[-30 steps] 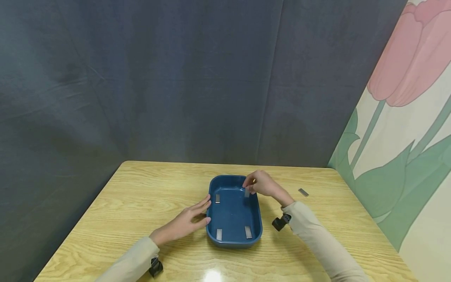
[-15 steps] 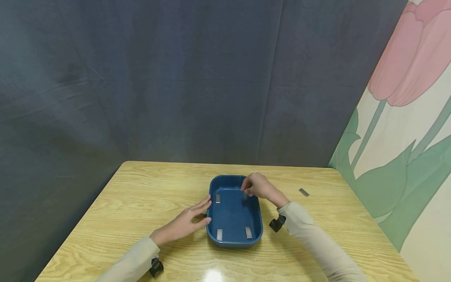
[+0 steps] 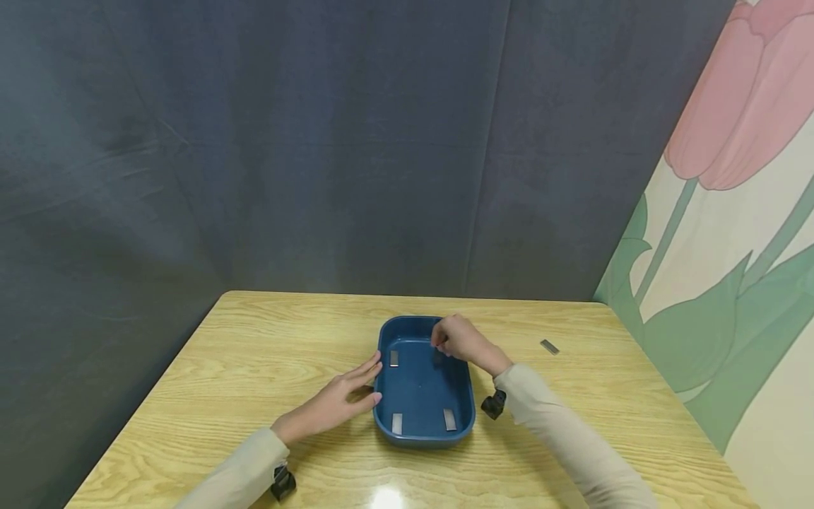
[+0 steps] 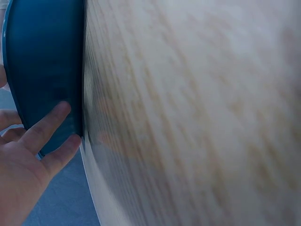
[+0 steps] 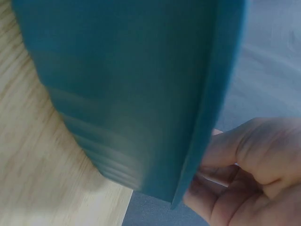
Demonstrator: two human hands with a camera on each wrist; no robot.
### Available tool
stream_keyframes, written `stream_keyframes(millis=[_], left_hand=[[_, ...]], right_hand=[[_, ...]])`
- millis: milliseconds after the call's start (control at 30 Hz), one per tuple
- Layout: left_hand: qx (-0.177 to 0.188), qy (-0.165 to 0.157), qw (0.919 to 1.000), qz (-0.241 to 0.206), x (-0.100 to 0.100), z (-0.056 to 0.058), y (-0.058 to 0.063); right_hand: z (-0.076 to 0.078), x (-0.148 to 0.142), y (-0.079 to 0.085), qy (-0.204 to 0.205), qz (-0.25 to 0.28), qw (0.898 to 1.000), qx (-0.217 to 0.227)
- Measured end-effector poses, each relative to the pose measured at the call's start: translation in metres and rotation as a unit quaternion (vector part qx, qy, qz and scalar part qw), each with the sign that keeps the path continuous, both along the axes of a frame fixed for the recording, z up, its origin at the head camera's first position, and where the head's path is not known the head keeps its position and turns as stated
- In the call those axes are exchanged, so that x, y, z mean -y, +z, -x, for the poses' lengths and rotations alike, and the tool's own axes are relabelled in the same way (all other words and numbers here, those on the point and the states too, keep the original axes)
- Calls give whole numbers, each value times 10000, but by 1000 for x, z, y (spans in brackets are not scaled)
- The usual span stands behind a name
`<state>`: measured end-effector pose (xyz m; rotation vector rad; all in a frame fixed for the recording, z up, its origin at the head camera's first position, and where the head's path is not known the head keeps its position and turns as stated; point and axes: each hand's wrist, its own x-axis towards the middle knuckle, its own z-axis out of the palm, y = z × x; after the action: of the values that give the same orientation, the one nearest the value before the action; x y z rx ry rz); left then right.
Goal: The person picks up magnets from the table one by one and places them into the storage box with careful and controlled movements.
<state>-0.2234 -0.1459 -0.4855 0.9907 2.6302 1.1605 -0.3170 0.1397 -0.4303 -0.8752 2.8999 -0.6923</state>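
Observation:
A deep blue rectangular tray [image 3: 416,396] stands on the table. My left hand [image 3: 333,403] rests straight fingers along its left wall; the left wrist view shows the fingers [image 4: 44,129] spread against the outside. My right hand [image 3: 464,341] reaches over the right rim, thumb and fingers pinched together above the far right corner, with a small dark flat plate [image 3: 437,358] just below the fingertips. In the right wrist view the tray wall [image 5: 127,103] hides those fingertips. Inside lie small grey metal plates: a far left one [image 3: 394,358], a near left one [image 3: 397,423] and a near right one [image 3: 449,419].
Another small grey metal plate [image 3: 550,346] lies on the wooden table [image 3: 267,346] to the right of the tray. A dark curtain [image 3: 356,155] hangs behind the table, and a wall with painted tulips [image 3: 731,283] stands on the right.
My right hand has moved slightly left and lower into the tray, and the plate under its fingertips has turned from light to dark. The left hand stays in place.

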Motion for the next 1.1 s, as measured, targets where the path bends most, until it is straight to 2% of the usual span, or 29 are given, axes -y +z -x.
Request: stream_keyframes(millis=[133, 467, 800, 1100], left_hand=[[-49, -1, 10000, 10, 0, 0, 0], [91, 44, 9999, 16, 0, -1, 1], [15, 18, 10000, 39, 0, 1, 1], [36, -9, 10000, 41, 1, 0, 1]], right_hand=[[2, 3, -4, 48, -115, 9998, -184], [-1, 6, -10, 179, -348, 9960, -805], [0, 7, -15, 230, -452, 9913, -1218], [1, 11, -18, 116, -495, 9913, -1216]])
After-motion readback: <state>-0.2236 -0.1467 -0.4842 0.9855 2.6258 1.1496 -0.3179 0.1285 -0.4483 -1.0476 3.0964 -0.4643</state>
